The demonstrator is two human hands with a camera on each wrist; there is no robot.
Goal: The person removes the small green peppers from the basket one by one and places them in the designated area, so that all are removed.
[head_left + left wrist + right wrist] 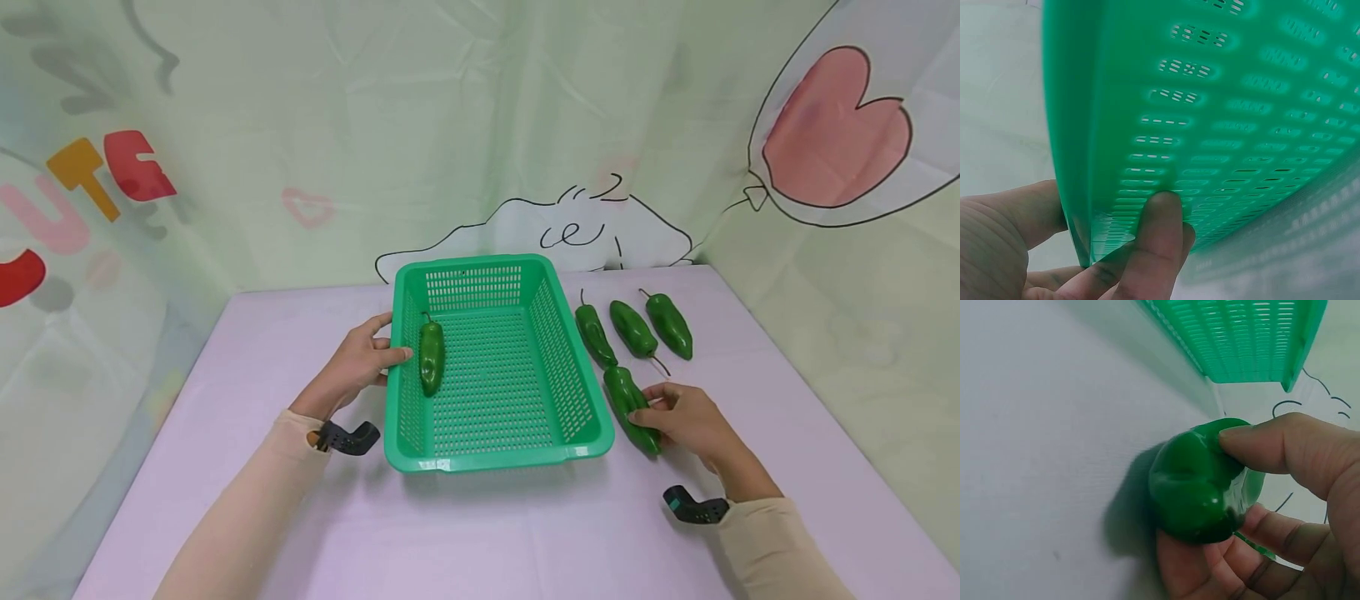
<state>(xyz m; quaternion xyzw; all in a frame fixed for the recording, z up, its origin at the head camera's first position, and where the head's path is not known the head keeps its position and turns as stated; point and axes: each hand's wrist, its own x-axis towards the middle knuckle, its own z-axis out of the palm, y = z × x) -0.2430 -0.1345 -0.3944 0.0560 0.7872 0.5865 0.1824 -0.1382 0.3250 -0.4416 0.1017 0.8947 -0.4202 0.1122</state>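
Note:
A green plastic basket (487, 457) with slotted walls stands mid-table. My left hand (366, 360) grips its left rim, thumb over the edge and fingers against the outer wall, as the left wrist view shows on the basket wall (1116, 125). One green pepper (432, 358) lies inside along the left wall. Right of the basket, my right hand (686, 418) holds another green pepper (624, 393) between thumb and fingers. Close up in the right wrist view, the held pepper (1191, 487) has its rounded end facing the camera, fingers partly beneath it.
Beyond the right hand lie three more green peppers: one beside the basket (595, 335), a middle one (632, 327) with its stem toward me, and a farther one (670, 325). A pale cloth covers the table (480, 542). A printed curtain (375, 125) hangs behind.

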